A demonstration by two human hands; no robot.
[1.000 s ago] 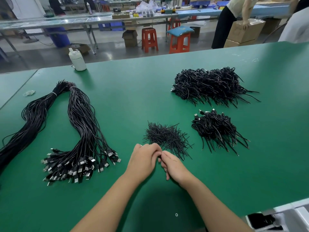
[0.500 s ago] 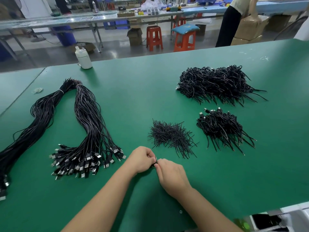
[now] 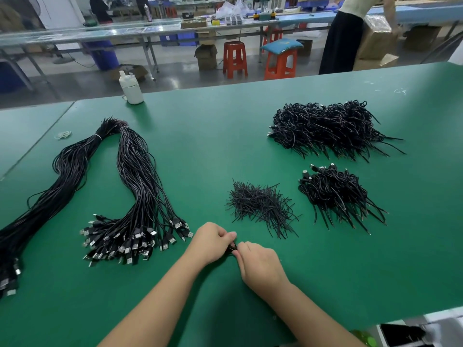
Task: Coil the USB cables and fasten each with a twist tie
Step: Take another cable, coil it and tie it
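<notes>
While both hands pinch it | black cable (image 3: 233, 247) | mostly hidden

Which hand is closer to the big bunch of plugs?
Left. The left hand sits just right of the plug ends; the right hand is farther right, beyond the left hand.

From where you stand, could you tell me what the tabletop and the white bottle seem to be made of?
Tabletop: probably a matte green mat, rubber or vinyl; it shows only soft, dull reflections. Bottle: likely smooth white plastic, opaque with a faint sheen.
</notes>
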